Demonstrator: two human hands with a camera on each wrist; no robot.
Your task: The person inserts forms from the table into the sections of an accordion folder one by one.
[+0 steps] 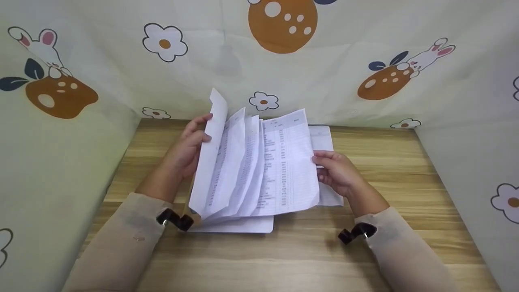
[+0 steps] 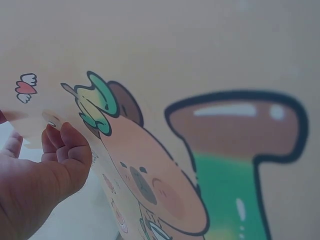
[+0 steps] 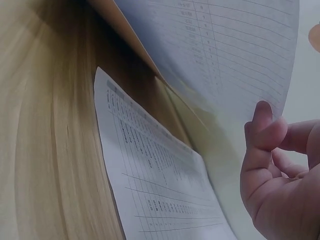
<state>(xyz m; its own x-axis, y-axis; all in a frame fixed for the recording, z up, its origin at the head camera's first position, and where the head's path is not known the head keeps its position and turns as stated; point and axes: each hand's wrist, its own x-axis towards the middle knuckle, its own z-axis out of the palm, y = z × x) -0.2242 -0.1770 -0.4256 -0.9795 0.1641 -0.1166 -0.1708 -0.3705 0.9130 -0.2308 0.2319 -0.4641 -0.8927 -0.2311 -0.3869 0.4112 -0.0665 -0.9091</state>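
A notebook with a cartoon-printed cover (image 2: 145, 165) stands partly open, several printed sheets fanned between its sides. At its left edge, my left hand (image 1: 188, 150) grips the raised white flap (image 1: 211, 150); the left wrist view shows curled fingers against the cartoon side. Thumb and fingers of my right hand (image 1: 338, 172) pinch the right edge of a printed sheet (image 1: 294, 170), which is lifted. Beneath that sheet, another printed page (image 3: 155, 160) lies flat on the wood, partly covered in the head view. The notebook's lower white side (image 1: 243, 225) rests on the table.
The wood-grain table (image 1: 292, 259) extends in front and to both sides. Behind it, close to the notebook's far edge, hangs a pale cloth (image 1: 219, 48) with rabbit, fruit and flower prints. Similar cloth walls flank the table. Small black clips (image 1: 175, 220) sit on both sleeves.
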